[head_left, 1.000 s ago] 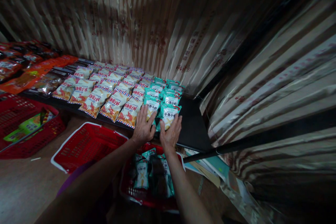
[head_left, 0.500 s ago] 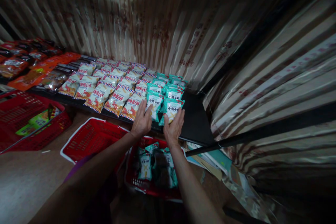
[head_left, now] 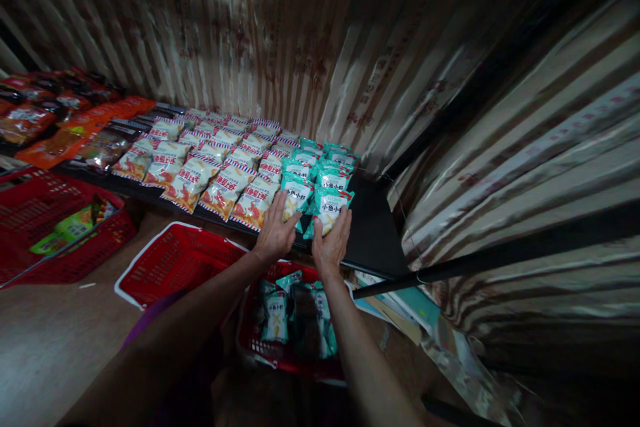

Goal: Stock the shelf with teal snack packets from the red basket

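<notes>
Two rows of teal snack bags stand on the black shelf (head_left: 370,233), at the right end of the stock. The front-left teal snack bag (head_left: 296,195) has my left hand (head_left: 276,232) at its lower end, fingers along its left edge and thumb across its lower right. My right hand (head_left: 332,240) straddles the lower part of the front-right teal snack bag (head_left: 330,205), thumb on the left and fingers on the right. Left of my left hand, rows of white-and-orange snack bags (head_left: 225,183) lean back on the same shelf.
Below my forearms, a red basket (head_left: 260,347) holds more teal bags (head_left: 275,317). Another red basket (head_left: 175,253) stands beside it, and a third red basket (head_left: 75,267) with green packets is farther left. Orange packages (head_left: 85,130) lie at the shelf's left. A dark pole (head_left: 500,243) crosses at right.
My left hand has shifted slightly right and down, its thumb now lying over the front-left teal bag. The right hand stays nearly in place; the front-right bag sits marginally farther right.
</notes>
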A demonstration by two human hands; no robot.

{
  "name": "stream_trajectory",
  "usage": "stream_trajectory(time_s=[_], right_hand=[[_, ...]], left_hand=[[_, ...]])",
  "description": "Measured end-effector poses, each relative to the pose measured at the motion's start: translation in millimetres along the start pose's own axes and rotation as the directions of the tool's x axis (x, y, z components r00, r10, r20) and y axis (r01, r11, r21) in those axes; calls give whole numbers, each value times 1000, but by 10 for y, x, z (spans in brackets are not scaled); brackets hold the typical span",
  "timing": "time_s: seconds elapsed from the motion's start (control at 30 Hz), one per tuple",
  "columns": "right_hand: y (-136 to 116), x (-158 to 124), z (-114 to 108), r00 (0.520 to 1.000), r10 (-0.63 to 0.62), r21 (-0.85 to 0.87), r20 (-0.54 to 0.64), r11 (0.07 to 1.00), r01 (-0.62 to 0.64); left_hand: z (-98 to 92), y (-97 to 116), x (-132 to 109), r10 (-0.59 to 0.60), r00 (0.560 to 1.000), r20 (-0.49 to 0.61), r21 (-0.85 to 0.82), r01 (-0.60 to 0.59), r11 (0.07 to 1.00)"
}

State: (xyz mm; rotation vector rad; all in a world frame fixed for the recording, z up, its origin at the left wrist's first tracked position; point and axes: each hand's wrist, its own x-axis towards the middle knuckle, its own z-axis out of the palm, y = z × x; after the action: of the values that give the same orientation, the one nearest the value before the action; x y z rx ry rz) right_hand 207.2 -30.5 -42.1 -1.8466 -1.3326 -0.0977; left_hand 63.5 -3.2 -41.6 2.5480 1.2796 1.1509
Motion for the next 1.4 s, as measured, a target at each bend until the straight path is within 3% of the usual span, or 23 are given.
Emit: stream_trajectory(time_s=[0.63,0.8,1.07,1.4], right_hand=[[-61,10,19,999,23,-70,-26,997,-25],[-70,21,3,998,-1,-102,-57,995,-5],[-100,49,5,999,44,-105,19,994,-41],[-133,42,-25,1000,22,-96,1,995,-22]], left_hand=[[-23,80,11,34,997,-67,13,-33,999],[21,72,29,-1,997,-79,30,4,1000],[146,69,49,-42,993,-106,38,47,998],[141,73,32,-48,992,-113,23,51,998]])
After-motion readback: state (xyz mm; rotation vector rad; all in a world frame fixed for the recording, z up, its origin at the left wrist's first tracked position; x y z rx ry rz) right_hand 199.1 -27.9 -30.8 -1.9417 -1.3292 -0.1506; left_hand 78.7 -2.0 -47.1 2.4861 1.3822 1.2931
